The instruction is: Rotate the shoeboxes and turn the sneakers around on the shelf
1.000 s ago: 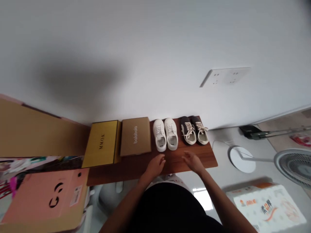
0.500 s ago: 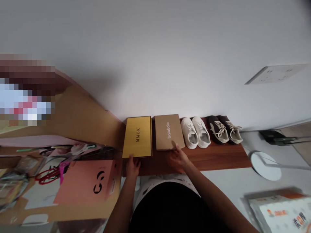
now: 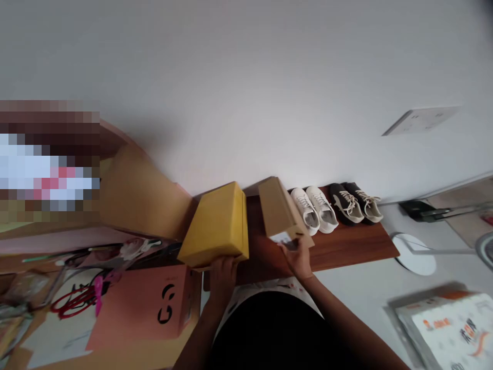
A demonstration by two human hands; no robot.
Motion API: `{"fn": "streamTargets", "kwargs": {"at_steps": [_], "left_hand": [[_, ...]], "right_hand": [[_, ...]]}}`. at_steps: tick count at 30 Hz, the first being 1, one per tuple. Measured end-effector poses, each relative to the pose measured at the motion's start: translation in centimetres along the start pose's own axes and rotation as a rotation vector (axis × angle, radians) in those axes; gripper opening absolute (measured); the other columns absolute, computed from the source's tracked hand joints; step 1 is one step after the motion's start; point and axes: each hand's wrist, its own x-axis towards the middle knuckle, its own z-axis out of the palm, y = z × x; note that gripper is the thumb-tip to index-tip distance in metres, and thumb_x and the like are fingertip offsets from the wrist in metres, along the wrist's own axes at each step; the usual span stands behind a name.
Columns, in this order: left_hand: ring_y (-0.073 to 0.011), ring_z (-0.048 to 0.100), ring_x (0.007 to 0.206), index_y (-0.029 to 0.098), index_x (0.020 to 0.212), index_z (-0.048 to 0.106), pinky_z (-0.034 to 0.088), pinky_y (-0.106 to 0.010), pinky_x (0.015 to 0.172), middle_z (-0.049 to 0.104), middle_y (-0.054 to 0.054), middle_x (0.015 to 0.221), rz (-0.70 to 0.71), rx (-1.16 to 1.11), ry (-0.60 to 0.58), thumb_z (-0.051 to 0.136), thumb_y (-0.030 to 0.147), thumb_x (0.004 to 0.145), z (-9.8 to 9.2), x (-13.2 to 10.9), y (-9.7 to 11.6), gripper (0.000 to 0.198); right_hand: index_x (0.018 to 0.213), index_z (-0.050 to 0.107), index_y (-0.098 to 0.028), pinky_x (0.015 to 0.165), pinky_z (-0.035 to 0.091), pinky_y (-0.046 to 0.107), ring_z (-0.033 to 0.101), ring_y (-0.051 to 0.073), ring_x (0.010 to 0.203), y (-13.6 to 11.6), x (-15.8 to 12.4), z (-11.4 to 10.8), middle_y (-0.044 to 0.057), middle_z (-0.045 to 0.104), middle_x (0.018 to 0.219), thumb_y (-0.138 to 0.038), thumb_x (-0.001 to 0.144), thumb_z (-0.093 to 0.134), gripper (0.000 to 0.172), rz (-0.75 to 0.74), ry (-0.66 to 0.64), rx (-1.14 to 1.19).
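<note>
On the wooden surface [image 3: 346,252], toward its left end, a yellow cardboard box [image 3: 212,225] stood tilted, its near edge gripped by the person's left hand [image 3: 222,281], with the fingers [image 3: 225,270] closed on it from below. Just right of it along the surface, a tan cardboard box [image 3: 276,209] tilted up steeply, a white label [image 3: 281,237] showing near its lower end. The right hand [image 3: 297,257] was clamped on that end, its fingers wrapped around the corner. Farther right along the surface, white sneakers [image 3: 314,209] sat just beside dark sneakers with cream laces [image 3: 349,204]. Left of the surface lay a pink box [image 3: 142,308] printed with black marks.
</note>
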Motion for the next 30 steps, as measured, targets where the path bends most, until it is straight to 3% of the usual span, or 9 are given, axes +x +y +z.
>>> {"fn": "streamTargets", "kwargs": {"at_steps": [2,6,10,14,19,21,24,27,30], "left_hand": [[-0.0287,0.058,0.114,0.023,0.112,0.068,0.041,-0.042,0.107,0.065,-0.013,0.111,0.146,0.189,-0.166,0.050,0.023,0.095,1.6,0.3,-0.1,0.024],[-0.0258,0.059,0.112,0.021,0.123,0.066,0.044,-0.038,0.103,0.065,-0.012,0.116,0.274,0.355,-0.337,0.042,0.009,0.094,4.4,1.5,-0.5,0.039],[-0.0290,0.055,0.121,0.021,0.132,0.062,0.042,-0.043,0.106,0.062,-0.014,0.131,0.249,0.406,-0.384,0.045,0.010,0.093,4.9,1.8,0.1,0.044],[-0.0333,0.056,0.121,0.022,0.130,0.063,0.045,-0.046,0.100,0.062,-0.017,0.130,0.062,0.459,-0.440,0.050,0.012,0.089,4.0,1.4,1.8,0.045],[-0.0372,0.063,0.115,0.016,0.118,0.067,0.048,-0.050,0.096,0.064,-0.022,0.124,-0.154,0.290,-0.467,0.061,0.025,0.085,3.5,1.2,4.8,0.034],[-0.0335,0.065,0.113,0.017,0.118,0.068,0.048,-0.046,0.098,0.066,-0.020,0.123,-0.096,0.036,-0.480,0.064,0.025,0.083,5.0,1.3,7.9,0.036],[-0.0254,0.066,0.113,0.019,0.126,0.066,0.050,-0.037,0.099,0.068,-0.014,0.126,0.057,-0.285,-0.551,0.060,0.024,0.086,9.7,1.9,15.8,0.040],[-0.0230,0.059,0.127,0.018,0.132,0.061,0.043,-0.035,0.108,0.064,-0.014,0.136,0.147,-0.328,-0.479,0.056,0.019,0.089,16.0,3.5,25.3,0.044],[-0.0253,0.064,0.120,0.012,0.122,0.065,0.047,-0.036,0.100,0.069,-0.019,0.125,-0.060,-0.213,-0.456,0.046,0.016,0.094,20.9,5.9,31.4,0.034]], "right_hand": [[0.104,0.060,-0.021,0.094,0.050,0.040,0.062,0.027,0.100,0.0,-0.2,0.7,0.010,0.066,0.101,-0.028,0.084,0.064,0.022,-0.181,-0.220,-0.196],[0.105,0.064,-0.021,0.094,0.046,0.035,0.061,0.026,0.101,0.7,-0.1,2.6,0.011,0.068,0.106,-0.012,0.087,0.054,0.022,-0.279,-0.525,-0.564],[0.119,0.061,-0.019,0.095,0.044,0.030,0.061,0.024,0.108,1.0,1.1,3.8,0.012,0.070,0.112,-0.006,0.089,0.050,0.035,-0.228,-0.635,-0.715],[0.128,0.059,-0.016,0.098,0.045,0.030,0.060,0.024,0.115,0.8,1.7,3.4,0.013,0.068,0.123,-0.006,0.087,0.051,0.042,-0.210,-0.707,-0.655],[0.120,0.065,-0.018,0.105,0.045,0.035,0.058,0.026,0.121,3.2,1.8,-2.3,0.014,0.063,0.132,-0.022,0.091,0.056,0.031,-0.218,-0.650,-0.507],[0.120,0.066,-0.018,0.102,0.048,0.035,0.061,0.025,0.117,5.0,2.9,-6.1,0.014,0.065,0.126,-0.024,0.093,0.055,0.030,-0.160,-0.589,-0.518],[0.124,0.063,-0.015,0.098,0.049,0.036,0.064,0.027,0.115,7.1,6.3,-10.7,0.018,0.065,0.124,-0.022,0.093,0.054,0.033,-0.049,-0.476,-0.662],[0.128,0.059,-0.015,0.094,0.050,0.035,0.065,0.027,0.114,7.8,11.1,-12.0,0.020,0.063,0.130,-0.019,0.094,0.052,0.035,0.023,-0.495,-0.801],[0.125,0.060,-0.015,0.085,0.052,0.034,0.071,0.024,0.103,8.0,15.3,-11.4,0.019,0.069,0.118,-0.016,0.096,0.047,0.032,0.204,-0.633,-0.855]]}}
